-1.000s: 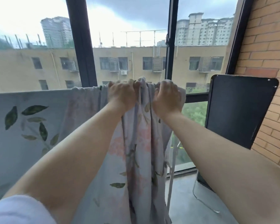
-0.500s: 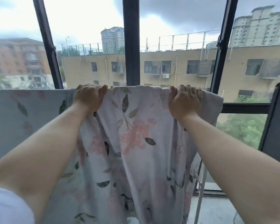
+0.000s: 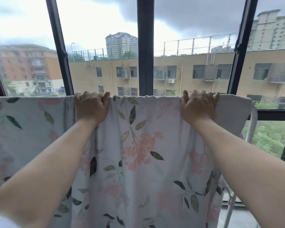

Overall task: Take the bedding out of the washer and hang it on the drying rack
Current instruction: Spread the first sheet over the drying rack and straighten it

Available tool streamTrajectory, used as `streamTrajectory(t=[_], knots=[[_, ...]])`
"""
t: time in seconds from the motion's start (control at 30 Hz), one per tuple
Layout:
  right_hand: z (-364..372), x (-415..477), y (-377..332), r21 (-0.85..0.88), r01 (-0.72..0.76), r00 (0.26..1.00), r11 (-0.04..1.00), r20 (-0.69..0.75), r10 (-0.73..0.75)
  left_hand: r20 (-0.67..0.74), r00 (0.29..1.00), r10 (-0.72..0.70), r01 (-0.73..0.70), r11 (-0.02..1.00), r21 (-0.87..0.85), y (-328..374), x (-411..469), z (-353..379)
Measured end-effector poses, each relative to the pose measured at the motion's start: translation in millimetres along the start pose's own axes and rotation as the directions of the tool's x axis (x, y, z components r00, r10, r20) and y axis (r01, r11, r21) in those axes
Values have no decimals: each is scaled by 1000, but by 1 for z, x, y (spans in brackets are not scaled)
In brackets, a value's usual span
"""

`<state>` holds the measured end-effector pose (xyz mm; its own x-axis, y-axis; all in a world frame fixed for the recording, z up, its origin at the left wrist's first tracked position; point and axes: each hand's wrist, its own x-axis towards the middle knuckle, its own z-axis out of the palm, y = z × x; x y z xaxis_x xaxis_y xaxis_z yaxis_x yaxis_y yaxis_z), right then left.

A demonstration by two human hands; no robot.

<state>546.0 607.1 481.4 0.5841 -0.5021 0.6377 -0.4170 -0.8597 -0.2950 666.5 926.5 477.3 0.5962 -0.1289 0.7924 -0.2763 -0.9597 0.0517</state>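
Head view: the hands, side by side a second ago with the sheet bunched between them, are now well apart, and the cloth between them lies flat and wide along the top of the rack. The left hand has its fingers curled over the sheet's top edge and grips it there. The right hand does the same further right, short of the sheet's right corner. The view has also swung left, so the dark panel and brick wall seen on the right a second ago are out of frame.

The sheet hangs over the top bar and falls towards the floor, with a few folds left under each hand and down its right side. I judge the hanging of this piece nearly done: what remains is smoothing the right end, then letting go.

Left of the left hand hangs a paler cloth with leaf print, touching the sheet. Whether it is a separate piece I cannot tell.

Only the rack's white right end and a leg low on the right show. Behind it stands a tall window with dark frames, and beyond are a tan building, towers and a grey sky. A strip of grey floor shows at the bottom right.
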Motion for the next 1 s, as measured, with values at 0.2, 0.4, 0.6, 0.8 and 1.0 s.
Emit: streamTrajectory(t=[0.2, 0.4, 0.6, 0.8, 1.0], knots=[[15, -20, -53, 42, 129, 991, 991, -30, -128, -39, 999, 36, -37, 999, -22, 6, -2, 4], [10, -18, -58, 8, 103, 992, 995, -77, -102, -80, 997, 5, -31, 943, -332, -34, 6, 3], [16, -17, -72, 24, 68, 993, 997, -101, -66, -19, 1000, 18, -21, 983, -184, -77, 7, 3], [6, -4, -44, -55, -64, 993, 996, -102, 58, -42, 999, -3, -6, 977, -215, -104, 7, 2], [5, -42, -148, 62, 324, 940, 944, -131, -314, -17, 1000, -6, 3, 984, -180, -81, 4, 2]])
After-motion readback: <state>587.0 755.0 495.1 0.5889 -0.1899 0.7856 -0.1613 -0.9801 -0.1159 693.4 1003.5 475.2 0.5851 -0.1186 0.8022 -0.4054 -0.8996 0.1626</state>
